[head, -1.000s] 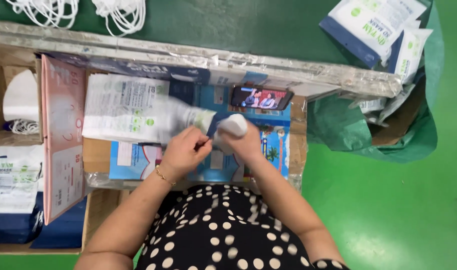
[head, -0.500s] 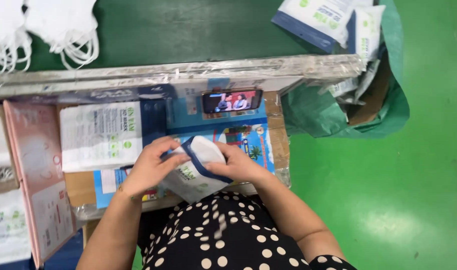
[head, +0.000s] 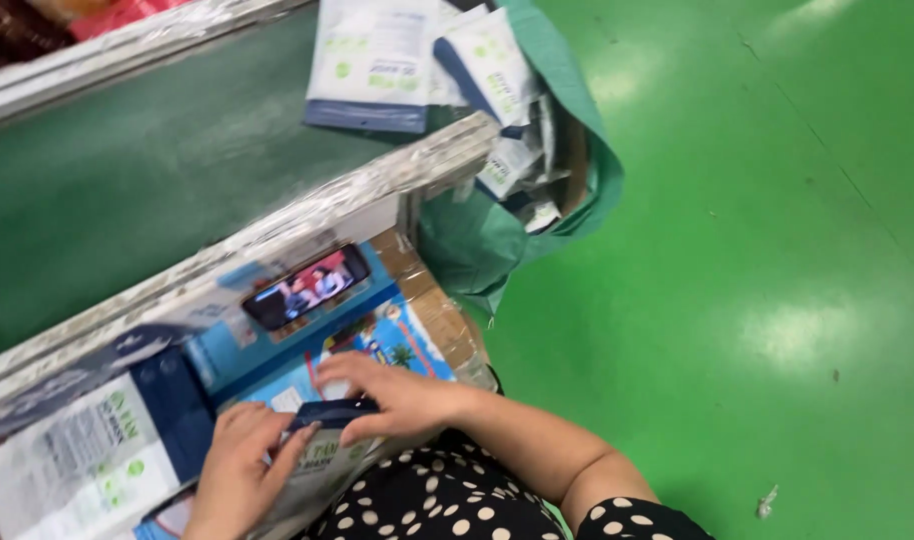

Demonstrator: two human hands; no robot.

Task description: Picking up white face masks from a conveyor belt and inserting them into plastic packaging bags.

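A white and blue packet is held flat on the work board near the phone, its dark blue end pressed under the right hand, its long side running toward the left hand, closed on its lower part.

White pouch (dark-blue top) lying flat.

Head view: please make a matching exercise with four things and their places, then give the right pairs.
Things:
1. black phone
2. white-and-blue flat pouch
3. green cloth bag
4. pile of white-and-blue packets

Places:
A. on the dark green belt
B. hanging off the bench end, over the floor
C. between left hand and right hand
D. leaning against the bench edge

Pairs: 1-D, 2-C, 3-B, 4-A
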